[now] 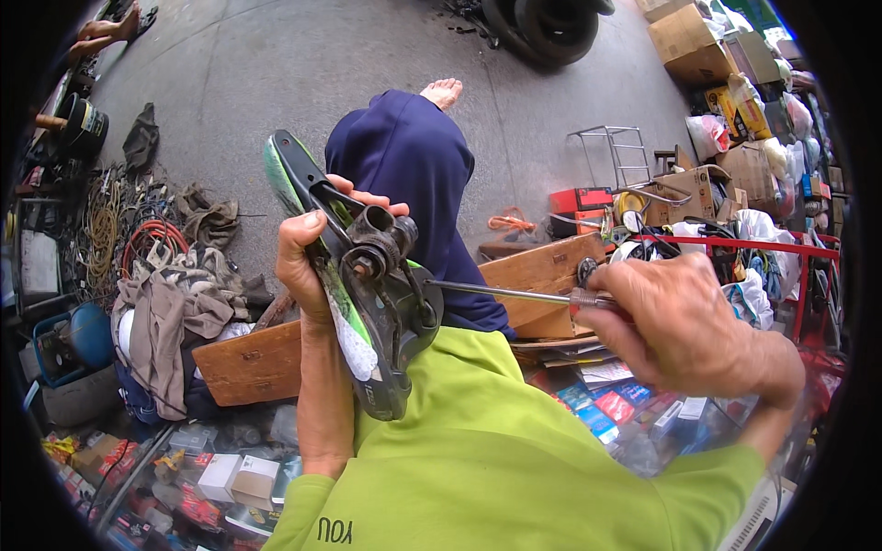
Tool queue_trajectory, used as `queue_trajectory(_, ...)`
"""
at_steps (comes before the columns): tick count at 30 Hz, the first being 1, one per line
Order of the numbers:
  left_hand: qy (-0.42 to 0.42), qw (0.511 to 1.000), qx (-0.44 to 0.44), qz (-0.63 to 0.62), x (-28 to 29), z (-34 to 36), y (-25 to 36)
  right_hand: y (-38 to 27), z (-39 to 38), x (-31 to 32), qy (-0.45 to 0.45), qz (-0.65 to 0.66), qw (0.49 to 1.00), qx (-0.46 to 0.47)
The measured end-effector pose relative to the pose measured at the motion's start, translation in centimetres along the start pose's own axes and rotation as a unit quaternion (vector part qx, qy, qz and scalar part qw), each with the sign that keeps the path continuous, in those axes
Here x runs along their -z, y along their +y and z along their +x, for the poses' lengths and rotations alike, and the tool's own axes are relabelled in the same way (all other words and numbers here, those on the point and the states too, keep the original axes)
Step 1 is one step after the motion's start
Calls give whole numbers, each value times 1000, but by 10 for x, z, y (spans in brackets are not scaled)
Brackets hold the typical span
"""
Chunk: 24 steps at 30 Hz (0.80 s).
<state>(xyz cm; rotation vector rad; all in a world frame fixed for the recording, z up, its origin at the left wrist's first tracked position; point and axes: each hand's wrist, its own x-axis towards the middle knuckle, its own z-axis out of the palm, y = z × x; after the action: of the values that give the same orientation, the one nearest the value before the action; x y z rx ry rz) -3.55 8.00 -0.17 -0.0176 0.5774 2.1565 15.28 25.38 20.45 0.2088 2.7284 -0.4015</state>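
My left hand grips a bicycle saddle turned on edge, green, white and black, with its black rails and seat clamp facing me. My right hand holds a long screwdriver by its handle. The steel shaft runs left, and its tip reaches the underside of the saddle beside the clamp. Both hands are raised in front of my lime-green shirt, above a glass counter.
A wooden board lies across the glass display counter full of small boxes. A person in dark blue sits on the concrete floor beyond. Cables and rags lie left, tyres at the top, cardboard boxes and a red rack right.
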Motion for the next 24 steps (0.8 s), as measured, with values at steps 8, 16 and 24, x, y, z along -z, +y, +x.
queue_trajectory(8,-13,999,16,-43,10,5,2,-1,-8,-16,82,-354,893,267)
queue_trajectory(16,-18,1000,-7,-6,8,0,5,-8,-1,-15,1,-24,998,58)
queue_trajectory(24,-8,997,-4,-80,13,1,1,-2,12,5,90,65,994,7)
